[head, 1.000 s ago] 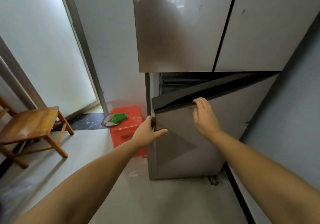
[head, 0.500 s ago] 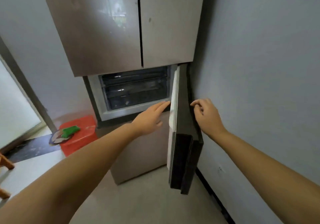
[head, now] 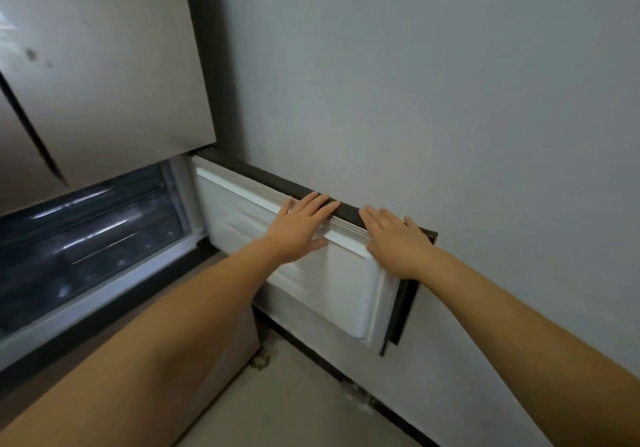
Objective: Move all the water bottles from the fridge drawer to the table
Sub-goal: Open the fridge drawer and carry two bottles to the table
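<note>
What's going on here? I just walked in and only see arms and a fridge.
A person has the lower fridge door swung wide open, close to the wall. The left hand lies flat on the door's white inner face near its top edge, and the right hand rests on the top edge. Neither holds anything. The dark drawers inside are exposed, but no water bottles can be seen yet.

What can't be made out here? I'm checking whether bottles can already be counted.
- Water bottles: none visible in the head view; the dark drawer fronts hide whatever is inside.
- Table: outside the frame.
- Outer face of the open door: turned toward the wall.
- Left hand and right hand: palms pressed on the door's top edge, undersides hidden.
- Left part of the compartment: cut off by the frame edge.
</note>
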Action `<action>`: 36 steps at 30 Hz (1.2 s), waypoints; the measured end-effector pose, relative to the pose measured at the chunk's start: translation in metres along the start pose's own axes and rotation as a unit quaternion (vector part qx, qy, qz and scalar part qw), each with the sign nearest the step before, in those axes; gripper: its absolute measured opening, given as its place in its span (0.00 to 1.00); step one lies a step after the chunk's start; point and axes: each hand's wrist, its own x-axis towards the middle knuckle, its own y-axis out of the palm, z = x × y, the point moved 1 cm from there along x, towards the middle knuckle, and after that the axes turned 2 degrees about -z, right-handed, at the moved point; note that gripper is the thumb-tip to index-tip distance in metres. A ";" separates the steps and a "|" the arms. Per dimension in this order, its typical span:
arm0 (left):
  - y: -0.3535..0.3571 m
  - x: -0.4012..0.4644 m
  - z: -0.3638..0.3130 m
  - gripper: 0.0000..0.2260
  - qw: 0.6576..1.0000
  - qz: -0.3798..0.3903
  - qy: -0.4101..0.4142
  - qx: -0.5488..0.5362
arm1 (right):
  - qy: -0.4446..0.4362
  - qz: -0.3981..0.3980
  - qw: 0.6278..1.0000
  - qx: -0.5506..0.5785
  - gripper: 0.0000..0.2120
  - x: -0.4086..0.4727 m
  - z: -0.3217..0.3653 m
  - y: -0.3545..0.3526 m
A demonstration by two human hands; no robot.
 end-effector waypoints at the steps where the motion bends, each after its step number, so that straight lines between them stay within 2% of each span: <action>1: 0.005 0.011 -0.003 0.33 1.000 -0.005 -0.007 -0.003 | 0.013 -0.007 1.000 -0.006 0.28 0.007 -0.010 0.002; 9: 0.025 0.075 -0.016 0.33 0.998 -0.029 -0.035 -0.037 | 0.089 -0.040 0.995 -0.005 0.30 0.059 -0.058 0.013; 16: 0.032 0.090 -0.015 0.32 0.998 -0.038 -0.032 -0.045 | 0.096 -0.049 0.994 -0.001 0.30 0.073 -0.070 0.013; 23: 0.015 0.085 -0.005 0.32 0.998 0.016 -0.010 -0.060 | 0.095 -0.022 0.995 0.002 0.30 0.069 -0.067 0.005; 25: 0.012 0.066 0.004 0.30 0.997 -0.019 -0.041 -0.069 | 0.096 -0.052 0.994 0.005 0.29 0.064 -0.053 0.001; 27: 0.017 0.036 0.011 0.27 0.989 -0.058 -0.092 -0.096 | 0.061 -0.124 0.990 0.018 0.27 0.059 -0.027 0.001; 30: 0.032 -0.016 0.016 0.25 0.979 -0.030 -0.150 -0.132 | -0.023 -0.163 0.984 0.065 0.24 0.050 0.021 0.013; 33: 0.042 -0.074 0.033 0.22 0.962 -0.002 -0.226 -0.153 | -0.070 -0.102 0.983 0.135 0.21 0.048 0.065 0.038; 36: 0.049 -0.141 0.056 0.19 0.924 0.013 -0.323 -0.206 | -0.085 -0.022 0.973 0.215 0.19 0.052 0.109 0.064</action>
